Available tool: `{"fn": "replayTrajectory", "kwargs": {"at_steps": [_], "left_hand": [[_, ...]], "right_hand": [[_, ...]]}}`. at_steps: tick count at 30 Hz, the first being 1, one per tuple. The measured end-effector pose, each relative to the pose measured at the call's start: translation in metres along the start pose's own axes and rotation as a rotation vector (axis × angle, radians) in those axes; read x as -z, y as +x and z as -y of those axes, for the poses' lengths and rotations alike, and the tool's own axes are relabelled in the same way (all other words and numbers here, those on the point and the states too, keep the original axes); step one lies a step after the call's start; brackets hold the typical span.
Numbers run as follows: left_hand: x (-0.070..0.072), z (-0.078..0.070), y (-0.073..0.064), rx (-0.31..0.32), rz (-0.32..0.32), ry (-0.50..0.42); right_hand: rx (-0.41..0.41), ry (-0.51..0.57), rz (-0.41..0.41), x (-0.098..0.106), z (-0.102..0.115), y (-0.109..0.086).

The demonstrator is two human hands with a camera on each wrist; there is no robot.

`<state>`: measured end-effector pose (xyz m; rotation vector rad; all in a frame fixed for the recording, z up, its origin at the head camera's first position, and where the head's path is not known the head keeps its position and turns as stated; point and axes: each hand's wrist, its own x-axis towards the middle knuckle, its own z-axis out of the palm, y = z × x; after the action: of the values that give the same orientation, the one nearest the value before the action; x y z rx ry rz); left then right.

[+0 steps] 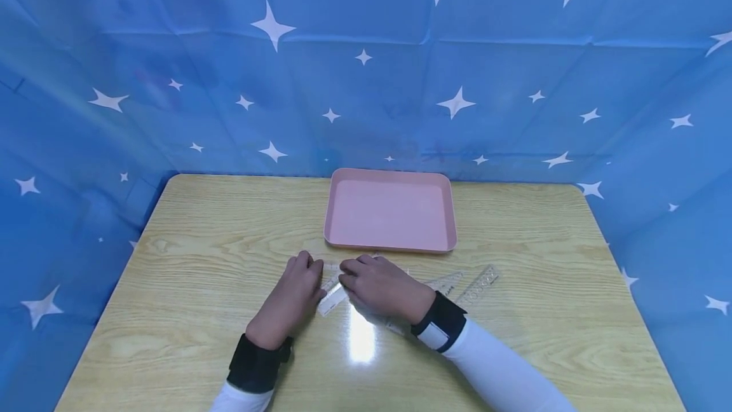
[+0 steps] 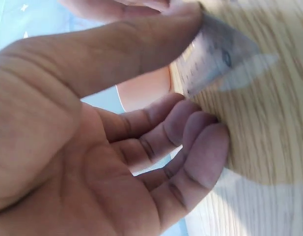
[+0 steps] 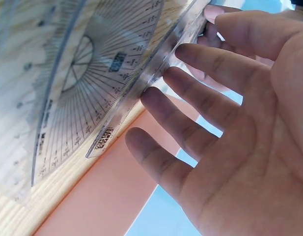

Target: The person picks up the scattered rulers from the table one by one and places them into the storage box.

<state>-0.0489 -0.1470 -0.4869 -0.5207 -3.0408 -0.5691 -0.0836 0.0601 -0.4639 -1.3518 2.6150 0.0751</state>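
Observation:
A clear plastic ruler [image 1: 333, 296] lies at a slant between my two hands. My left hand [image 1: 294, 291] is at its left side; in the left wrist view the thumb [image 2: 156, 46] touches the clear piece [image 2: 217, 51], while the other fingers bend loosely onto the table. Over the ruler's right side is my right hand [image 1: 377, 285], covering part of it. In the right wrist view its nearly straight fingers [image 3: 205, 98] meet the edge of a clear ruler [image 3: 151, 73]. Beside that ruler lies a clear protractor [image 3: 99, 64].
A pink tray [image 1: 391, 208] stands just behind the hands on the wooden table [image 1: 229, 221]. Right of my right hand lie a clear set square [image 1: 446, 283] and another clear ruler [image 1: 479, 285]. A blue curtain [image 1: 366, 81] with white stars hangs behind the table.

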Motion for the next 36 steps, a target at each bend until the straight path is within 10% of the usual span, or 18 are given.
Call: {"fn": "replayTrajectory", "kwargs": {"at_steps": [12, 26, 36], "left_hand": [[0.012, 0.005, 0.022, 0.225, 0.186, -0.238], [0.016, 0.011, 0.031, 0.292, 0.300, -0.352], [0.014, 0.008, 0.030, 0.287, 0.248, -0.332]], "right_hand": [[-0.001, 0.028, 0.016, 0.001, -0.001, 0.002], [0.047, 0.015, -0.039, -0.001, -0.003, 0.002], [0.056, 0.050, -0.065, -0.003, -0.005, 0.002]]}}
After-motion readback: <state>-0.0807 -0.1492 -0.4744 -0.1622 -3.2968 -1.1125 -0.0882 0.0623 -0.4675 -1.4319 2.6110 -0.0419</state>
